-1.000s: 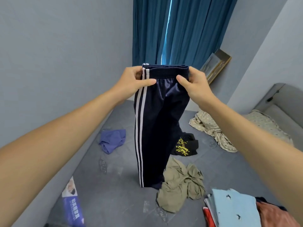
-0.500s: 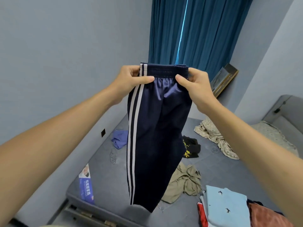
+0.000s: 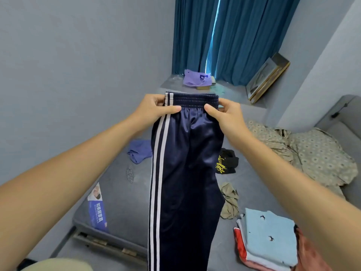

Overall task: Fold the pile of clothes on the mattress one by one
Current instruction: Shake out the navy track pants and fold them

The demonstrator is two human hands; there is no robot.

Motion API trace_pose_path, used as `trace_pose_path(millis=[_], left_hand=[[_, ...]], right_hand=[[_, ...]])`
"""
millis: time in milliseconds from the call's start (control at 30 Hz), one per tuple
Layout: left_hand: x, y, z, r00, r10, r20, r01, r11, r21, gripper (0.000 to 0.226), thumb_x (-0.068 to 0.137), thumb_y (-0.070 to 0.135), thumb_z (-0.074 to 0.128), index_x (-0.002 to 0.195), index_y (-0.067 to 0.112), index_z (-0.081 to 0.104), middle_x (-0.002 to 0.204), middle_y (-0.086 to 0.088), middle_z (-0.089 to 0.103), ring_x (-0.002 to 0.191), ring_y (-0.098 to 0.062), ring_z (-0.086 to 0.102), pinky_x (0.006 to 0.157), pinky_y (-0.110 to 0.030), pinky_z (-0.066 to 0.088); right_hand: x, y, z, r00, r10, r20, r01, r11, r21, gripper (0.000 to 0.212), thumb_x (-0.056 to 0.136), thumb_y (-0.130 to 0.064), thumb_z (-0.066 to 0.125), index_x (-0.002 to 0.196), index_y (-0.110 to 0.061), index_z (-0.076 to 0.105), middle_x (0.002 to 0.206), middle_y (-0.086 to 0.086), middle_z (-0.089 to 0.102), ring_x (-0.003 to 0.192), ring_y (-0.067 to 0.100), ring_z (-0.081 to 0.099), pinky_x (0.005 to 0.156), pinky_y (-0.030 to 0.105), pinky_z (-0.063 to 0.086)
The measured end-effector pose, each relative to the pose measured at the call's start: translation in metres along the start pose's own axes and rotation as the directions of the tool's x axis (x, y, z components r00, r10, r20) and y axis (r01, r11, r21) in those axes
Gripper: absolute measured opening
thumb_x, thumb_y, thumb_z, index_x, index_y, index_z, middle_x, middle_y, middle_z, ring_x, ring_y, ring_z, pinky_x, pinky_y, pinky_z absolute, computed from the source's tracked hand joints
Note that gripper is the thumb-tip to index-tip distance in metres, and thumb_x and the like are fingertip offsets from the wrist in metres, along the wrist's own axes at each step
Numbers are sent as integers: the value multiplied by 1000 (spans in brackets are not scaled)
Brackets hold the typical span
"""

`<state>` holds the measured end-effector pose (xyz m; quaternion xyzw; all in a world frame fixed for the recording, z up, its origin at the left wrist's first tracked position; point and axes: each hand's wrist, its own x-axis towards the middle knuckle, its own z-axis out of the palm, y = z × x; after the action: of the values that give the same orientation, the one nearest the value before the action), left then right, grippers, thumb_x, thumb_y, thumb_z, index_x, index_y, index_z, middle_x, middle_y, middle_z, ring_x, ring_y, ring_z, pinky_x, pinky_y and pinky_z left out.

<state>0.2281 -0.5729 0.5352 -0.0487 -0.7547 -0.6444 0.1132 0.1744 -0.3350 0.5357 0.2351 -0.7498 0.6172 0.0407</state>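
So the navy track pants (image 3: pixel 183 173) with the two white side stripes are held up in the air over the mattress (image 3: pixel 121 192), hanging straight down from the elastic waistband, legs together, bottom running out of view at the lower edge. The left hand (image 3: pixel 154 108) pinches the waistband at the striped corner, thumb in front and fingers (image 3: pixel 159 98) curled behind. The right hand (image 3: pixel 224 112) does the same at the other corner, thumb pressed on the front of the fabric.

The mattress is grey, sitting low on a frame with a blue label (image 3: pixel 97 212) stuck to its near-left corner. Grey-blue walls all round, and teal curtains (image 3: pixel 234 40) at the far end with a sliver of light between them.

Loose stuff on the mattress: a crumpled blue-purple garment (image 3: pixel 139 150) to the left of the pants, a black garment with yellow print (image 3: pixel 227 162) just to the right and partly hidden behind them, an olive one (image 3: pixel 230 202) nearer, and a patterned beige sheet (image 3: pixel 312 155) bunched up far right. Bottom right there's a folded stack (image 3: pixel 267 241) with a light blue bird-print piece on top, partly hidden by the right forearm. On the ledge by the curtains lie a purple bag (image 3: pixel 196 78) and a framed picture (image 3: pixel 267 79) leaning on the wall.
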Motion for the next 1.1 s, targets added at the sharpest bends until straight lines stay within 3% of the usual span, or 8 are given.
trace_pose_path(millis=[233, 400, 500, 600, 667, 767, 867, 1100], left_hand=[[86, -202, -12, 965, -261, 40, 261, 965, 4, 33, 92, 13, 79, 124, 9, 73, 113, -5, 79, 107, -22, 75, 96, -38, 59], [180, -419, -12, 927, -371, 56, 364, 926, 100, 32, 93, 12, 76, 125, 9, 72, 112, -3, 78, 103, -16, 75, 99, -40, 58], [235, -559, -9, 919, -393, 37, 380, 907, 180, 28, 93, 12, 77, 120, 7, 72, 109, -1, 78, 98, -12, 74, 95, -35, 59], [268, -682, 5, 932, -346, -112, 361, 844, 397, 41, 95, 18, 75, 131, 4, 61, 124, -12, 70, 108, -23, 66, 98, -34, 50], [258, -749, 19, 947, -239, -213, 320, 686, 653, 60, 99, 27, 67, 150, 9, 43, 144, -18, 51, 130, -35, 49, 109, -45, 40], [184, -815, 50, 985, -167, -34, 128, 597, 792, 65, 102, 35, 57, 159, 14, 35, 160, -15, 36, 144, -38, 35, 114, -54, 36], [90, -851, 72, 954, -254, 161, -23, 472, 881, 67, 106, 45, 44, 165, 21, 24, 173, -12, 11, 160, -33, 6, 126, -56, 15], [-52, -835, 82, 928, -307, 212, -68, 418, 906, 67, 105, 46, 31, 166, 24, 14, 174, -9, 1, 160, -33, -1, 125, -62, 16]], right_hand=[[70, 194, 65, 968, 250, 19, -247, 964, -97, 14, 99, -17, 69, 112, -17, 76, 106, -5, 80, 100, 10, 75, 87, 28, 58], [139, 411, 128, 919, 393, 13, -380, 896, -230, 11, 99, -16, 69, 109, -20, 71, 98, -13, 75, 91, 2, 72, 87, 32, 58], [179, 552, 165, 906, 422, -20, -403, 849, -343, 17, 99, -18, 69, 116, -15, 69, 103, -5, 74, 99, 13, 70, 95, 39, 56], [191, 667, 194, 900, 425, -95, -414, 769, -487, 36, 102, -19, 64, 136, -11, 56, 125, 10, 68, 112, 24, 62, 91, 31, 47], [167, 723, 215, 942, 313, -124, -311, 672, -672, 43, 103, -17, 58, 144, -11, 47, 137, 12, 58, 124, 30, 52, 98, 39, 45], [86, 772, 249, 962, 267, 60, -107, 571, -814, 51, 104, -21, 50, 152, -8, 42, 151, 13, 46, 138, 32, 42, 111, 46, 40], [0, 794, 271, 853, 467, 231, -22, 474, -880, 62, 109, -32, 38, 165, -11, 19, 173, 9, 14, 160, 25, 10, 129, 44, 12], [-141, 760, 265, 838, 500, 217, -72, 497, -865, 67, 106, -25, 42, 166, -12, 14, 174, 7, 3, 161, 23, -3, 130, 47, 11]])
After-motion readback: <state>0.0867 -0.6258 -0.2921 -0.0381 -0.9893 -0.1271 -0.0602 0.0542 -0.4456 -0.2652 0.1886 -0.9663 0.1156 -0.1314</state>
